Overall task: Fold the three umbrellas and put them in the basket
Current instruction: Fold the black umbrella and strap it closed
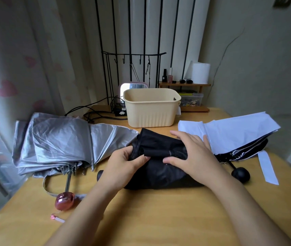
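Note:
A black umbrella (pixel 159 173) lies collapsed across the middle of the wooden table (pixel 159 219). My left hand (pixel 123 164) pinches a fold of its fabric at the left side. My right hand (pixel 190 153) lies flat on the canopy, thumb at the strap. A silver umbrella (pixel 56 142) with a pink handle (pixel 64 201) lies loosely collapsed on the left. A white umbrella (pixel 233 132) with a black lining and a black round handle (pixel 240 174) lies on the right. Behind them stands a cream basket (pixel 151 112), nothing visible inside.
Black cables (pixel 88 112) run behind the silver umbrella. A small mirror (pixel 132 87) and a black wire rack (pixel 132 68) stand behind the basket. A wooden shelf (pixel 185 85) at the back right holds bottles and a paper roll. Curtains hang on the left.

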